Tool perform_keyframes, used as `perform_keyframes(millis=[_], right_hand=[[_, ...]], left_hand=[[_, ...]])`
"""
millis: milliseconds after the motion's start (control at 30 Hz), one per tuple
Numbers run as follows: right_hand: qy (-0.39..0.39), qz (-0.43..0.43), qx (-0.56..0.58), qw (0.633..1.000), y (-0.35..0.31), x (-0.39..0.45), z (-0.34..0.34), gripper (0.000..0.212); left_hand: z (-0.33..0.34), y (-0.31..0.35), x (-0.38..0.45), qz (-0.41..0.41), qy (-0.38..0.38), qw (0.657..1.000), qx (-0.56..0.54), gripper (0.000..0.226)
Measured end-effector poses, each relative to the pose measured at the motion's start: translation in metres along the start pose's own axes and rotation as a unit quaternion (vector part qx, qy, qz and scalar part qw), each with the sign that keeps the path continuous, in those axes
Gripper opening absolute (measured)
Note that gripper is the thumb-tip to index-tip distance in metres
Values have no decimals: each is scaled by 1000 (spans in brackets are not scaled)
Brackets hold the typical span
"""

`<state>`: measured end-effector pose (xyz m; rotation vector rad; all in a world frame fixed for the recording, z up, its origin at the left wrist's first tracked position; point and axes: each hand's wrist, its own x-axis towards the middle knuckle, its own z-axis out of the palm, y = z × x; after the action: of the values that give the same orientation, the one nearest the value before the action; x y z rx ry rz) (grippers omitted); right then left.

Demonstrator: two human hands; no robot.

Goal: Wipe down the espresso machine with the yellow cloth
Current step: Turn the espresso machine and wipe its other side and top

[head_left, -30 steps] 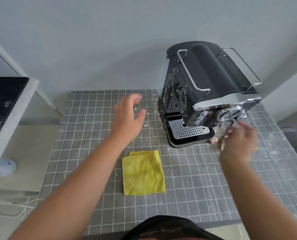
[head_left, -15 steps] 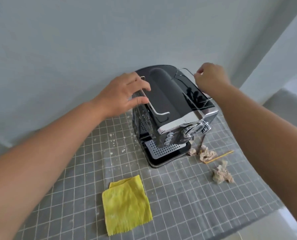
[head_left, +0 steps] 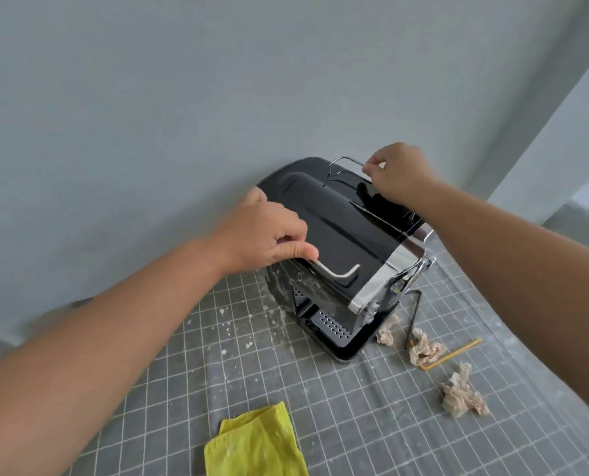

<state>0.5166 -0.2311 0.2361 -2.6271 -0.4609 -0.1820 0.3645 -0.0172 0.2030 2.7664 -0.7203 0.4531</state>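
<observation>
The left hand (head_left: pixel 265 235) is curling its fingers and thumb around the left metal rail (head_left: pixel 334 271) on top of the espresso machine (head_left: pixel 341 235). The right hand (head_left: pixel 397 176) is pinching the right rail (head_left: pixel 348 161) on the opposite side. The yellow cloth (head_left: pixel 257 444) is lying folded on the grid mat (head_left: pixel 354 407), well below the left hand, untouched. Crumpled paper wads (head_left: pixel 461 396) are lying below the right forearm.

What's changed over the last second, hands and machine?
Both hands rose from in front of the black espresso machine to its top: left hand now grips the left wire rail, right hand the right rail. The folded yellow cloth stays untouched on the grey gridded mat.
</observation>
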Motion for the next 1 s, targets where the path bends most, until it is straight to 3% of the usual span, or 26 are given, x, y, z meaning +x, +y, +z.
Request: perform_keyframes(millis=[133, 300, 467, 600, 633, 700, 733, 800, 867, 933, 1000], right_hand=[[-46, -100, -52, 993, 6, 20, -6, 21], [-96, -184, -57, 977, 7, 30, 3, 20], [-103, -180, -55, 977, 26, 27, 11, 23], [-156, -138, -48, 977, 30, 20, -10, 29], [-132, -125, -14, 983, 31, 16, -18, 29], [-14, -76, 139, 987, 36, -5, -35, 24], [72, -60, 236, 967, 36, -25, -42, 22], [235, -58, 392, 887, 32, -91, -41, 23], [294, -98, 437, 844, 19, -171, -18, 26], [222, -146, 408, 873, 14, -240, 27, 25], [23, -114, 376, 919, 17, -288, 77, 20]], left_hand=[[8, 31, 13, 29, 57, 998, 25, 44], [30, 62, 22, 33, 117, 992, 32, 42], [47, 81, 22, -16, 134, 991, -25, 41], [46, 82, 20, -42, 90, 993, -63, 35], [43, 82, 19, -50, 76, 993, -71, 33], [38, 83, 18, -66, 46, 992, -94, 27], [35, 83, 18, -74, 33, 991, -107, 24], [29, 84, 20, -88, 11, 986, -139, 20], [25, 84, 20, -111, -11, 979, -169, 17], [23, 87, 20, -130, -23, 973, -191, 16], [22, 91, 21, -146, -26, 968, -202, 16]])
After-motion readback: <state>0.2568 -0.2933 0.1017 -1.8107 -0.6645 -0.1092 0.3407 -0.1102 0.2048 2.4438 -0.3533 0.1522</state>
